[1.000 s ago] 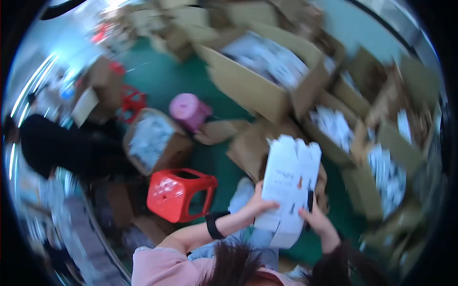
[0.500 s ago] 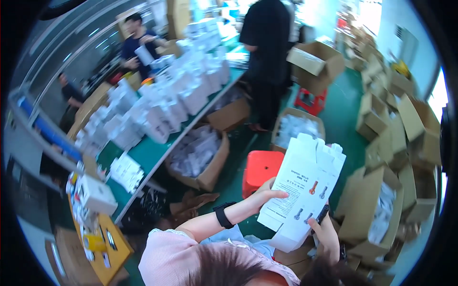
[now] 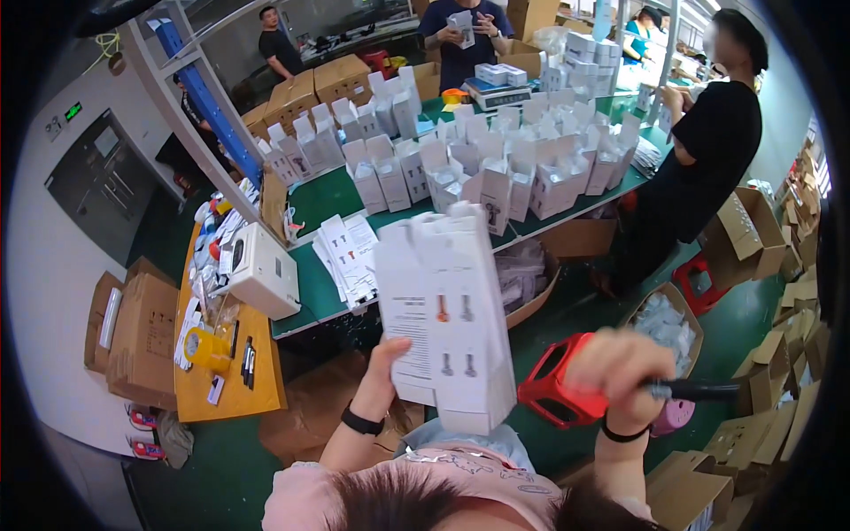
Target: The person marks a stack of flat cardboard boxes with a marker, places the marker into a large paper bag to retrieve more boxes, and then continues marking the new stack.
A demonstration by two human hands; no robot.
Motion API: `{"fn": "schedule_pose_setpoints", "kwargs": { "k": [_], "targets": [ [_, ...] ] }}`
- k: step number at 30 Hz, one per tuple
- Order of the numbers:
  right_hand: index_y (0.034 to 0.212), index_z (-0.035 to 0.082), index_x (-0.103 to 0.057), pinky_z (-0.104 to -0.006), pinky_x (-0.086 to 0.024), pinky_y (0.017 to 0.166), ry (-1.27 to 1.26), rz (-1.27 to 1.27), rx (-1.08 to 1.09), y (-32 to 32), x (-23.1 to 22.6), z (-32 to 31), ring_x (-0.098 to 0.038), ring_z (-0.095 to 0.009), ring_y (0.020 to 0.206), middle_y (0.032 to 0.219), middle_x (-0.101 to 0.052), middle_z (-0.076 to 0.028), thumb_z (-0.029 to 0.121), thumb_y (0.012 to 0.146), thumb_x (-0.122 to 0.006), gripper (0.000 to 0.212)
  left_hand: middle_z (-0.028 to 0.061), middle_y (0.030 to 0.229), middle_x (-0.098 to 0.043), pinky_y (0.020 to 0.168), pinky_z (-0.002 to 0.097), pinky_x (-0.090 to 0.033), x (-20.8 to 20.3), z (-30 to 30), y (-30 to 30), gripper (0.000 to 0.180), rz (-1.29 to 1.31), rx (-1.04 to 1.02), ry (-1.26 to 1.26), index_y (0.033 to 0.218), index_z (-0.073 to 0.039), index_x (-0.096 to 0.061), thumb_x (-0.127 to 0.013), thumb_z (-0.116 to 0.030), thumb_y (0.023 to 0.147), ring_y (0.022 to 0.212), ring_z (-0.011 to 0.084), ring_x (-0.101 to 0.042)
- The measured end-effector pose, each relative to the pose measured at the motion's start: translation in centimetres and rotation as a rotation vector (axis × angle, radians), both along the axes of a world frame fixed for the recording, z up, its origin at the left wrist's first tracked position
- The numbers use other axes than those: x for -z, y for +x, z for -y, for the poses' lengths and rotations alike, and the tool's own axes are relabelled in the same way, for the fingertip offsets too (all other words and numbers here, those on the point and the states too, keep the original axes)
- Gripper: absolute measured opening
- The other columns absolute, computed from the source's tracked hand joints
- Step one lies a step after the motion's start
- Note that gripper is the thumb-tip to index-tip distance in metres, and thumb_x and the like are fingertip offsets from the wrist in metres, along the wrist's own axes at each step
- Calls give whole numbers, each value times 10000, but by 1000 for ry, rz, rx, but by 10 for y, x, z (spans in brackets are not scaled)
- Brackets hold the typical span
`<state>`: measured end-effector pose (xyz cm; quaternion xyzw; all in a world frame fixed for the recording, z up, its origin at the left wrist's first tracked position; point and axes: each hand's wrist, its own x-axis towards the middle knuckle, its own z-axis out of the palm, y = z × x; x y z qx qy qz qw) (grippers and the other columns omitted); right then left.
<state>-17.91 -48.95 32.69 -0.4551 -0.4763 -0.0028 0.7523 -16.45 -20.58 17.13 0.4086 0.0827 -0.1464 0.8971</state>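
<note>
My left hand [image 3: 386, 365] grips a stack of flattened white printed cartons [image 3: 447, 327], its thumb lying across the left edge of the front one. The cartons stand nearly upright before my chest, small pictures in orange and grey on their face. To the right and apart from them, my right hand [image 3: 620, 367] is closed around a black marker [image 3: 699, 390] pointing rightward; motion blurs the fingers. Beyond the cartons lies another fan of flat white cartons [image 3: 348, 257] on the green worktable [image 3: 323, 202].
Rows of opened white boxes [image 3: 540, 181] fill the worktable. A red stool [image 3: 558, 380] stands near my right hand. At left are a wooden table [image 3: 199, 389] with tape and markers, and a white machine [image 3: 263, 270]. Cardboard cartons [image 3: 753, 234] line the right; other people stand around.
The view has swung leftward, bringing the worktable ahead. My right hand has left the carton stack and moved right with the marker; my left hand still holds the stack, now more upright.
</note>
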Motion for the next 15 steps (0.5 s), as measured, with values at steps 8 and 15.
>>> {"fn": "schedule_pose_setpoints", "kwargs": {
  "k": [8, 15],
  "targets": [
    [876, -64, -585, -313, -378, 778, 488, -382, -957, 32, -34, -110, -575, -264, 811, 891, -596, -173, 84, 810, -444, 215, 151, 1062, -547, 772, 354, -486, 45, -39, 0, 555, -119, -343, -342, 1162, 10, -425, -555, -197, 664, 917, 271, -566],
    [828, -59, -573, -347, -404, 704, 432, -387, -1186, 82, -34, -94, -546, -281, 746, 835, -566, -167, 108, 794, -455, 208, 148, 1089, -530, 762, 367, -493, 33, -8, 27, 592, -19, -573, -317, 1181, 3, -401, -568, -214, 655, 917, 279, -565]
  ]
}}
